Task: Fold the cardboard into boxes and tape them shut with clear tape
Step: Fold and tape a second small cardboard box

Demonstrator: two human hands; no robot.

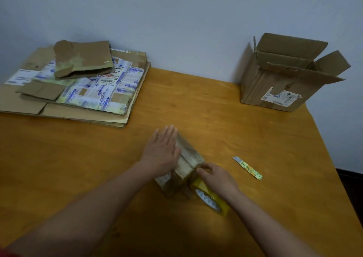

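I see my left hand flat, palm down, fingers straight and close together, pointing away from me. Its forearm runs bare from the lower left corner, angled up toward the centre. My right hand sits lower and nearer, knuckles up, fingers curled and pinched at their tips, pointing left toward the other hand. That forearm comes in from the lower right, also bare. The two hands are near each other but not touching, wrists both roughly straight.
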